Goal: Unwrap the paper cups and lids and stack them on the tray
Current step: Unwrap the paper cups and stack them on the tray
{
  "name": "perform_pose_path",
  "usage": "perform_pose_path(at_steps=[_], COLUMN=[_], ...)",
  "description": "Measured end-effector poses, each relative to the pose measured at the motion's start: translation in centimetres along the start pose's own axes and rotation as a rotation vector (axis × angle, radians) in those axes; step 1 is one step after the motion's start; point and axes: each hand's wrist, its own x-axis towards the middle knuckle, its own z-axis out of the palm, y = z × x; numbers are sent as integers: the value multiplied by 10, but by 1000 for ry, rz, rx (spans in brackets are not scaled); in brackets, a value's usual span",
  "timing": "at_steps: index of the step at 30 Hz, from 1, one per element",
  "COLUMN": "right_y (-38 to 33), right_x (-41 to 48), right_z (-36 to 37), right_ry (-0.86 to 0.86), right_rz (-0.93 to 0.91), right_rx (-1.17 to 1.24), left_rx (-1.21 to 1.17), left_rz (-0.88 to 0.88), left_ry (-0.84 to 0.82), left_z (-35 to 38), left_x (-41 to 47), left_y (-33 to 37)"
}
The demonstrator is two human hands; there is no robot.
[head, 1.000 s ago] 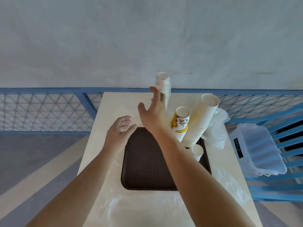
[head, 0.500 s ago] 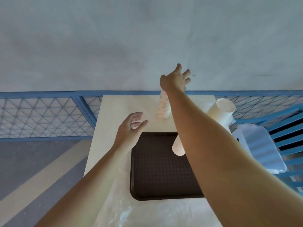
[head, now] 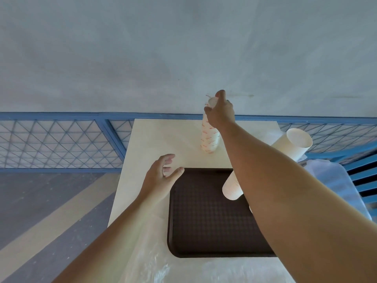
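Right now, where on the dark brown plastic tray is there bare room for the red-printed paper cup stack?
The dark brown plastic tray is bare on its left and near parts, between the left hand by its far-left corner and the plain white cup stack. Its right side is crowded.

**Soft, cool daylight through a wide lens**
Even, diffuse light leaves only faint shadows on the pale worktop (head: 163, 139); clear plastic wrap (head: 159, 270) at its near edge catches mild glare. The right forearm (head: 295, 190) swells with lens stretch. Red print on the far cup stack (head: 209, 137) is smeared, as is the texture of the dark tray (head: 204, 231).
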Motion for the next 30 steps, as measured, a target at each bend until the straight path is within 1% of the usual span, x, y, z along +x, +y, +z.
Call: perform_pose_path(at_steps=[8, 12, 16, 19, 22, 26, 29, 30], right_y=[-19, -15, 2, 11, 13, 4, -8, -14], right_x=[-56, -72, -84, -89, -96, -107, -120, -127], right_z=[38, 47, 51, 51, 47, 38, 26, 20], right_ry=[-23, -8, -32, -10, -8, 8, 3, -3], right_rz=[-113, -4, 56, 69, 53, -19, -134, -168], right_rx=[144, 272, 352, 358, 368, 380, 361, 360], left_rx=[50, -23, -113, -314, -461, -365, -362, -328], left_rz=[-312, -463, -481, -534, -599, -531, -557, -569], left_ry=[-36, -50, -61, -66, -8, 113, 192, 187], left_z=[9, 10, 9, 9, 9, 12, 22, 25], left_x=[39, 57, 72, 86, 94, 81, 70, 65], left_y=[-36, -39, -39, -51, -58, -53, -53, -52])
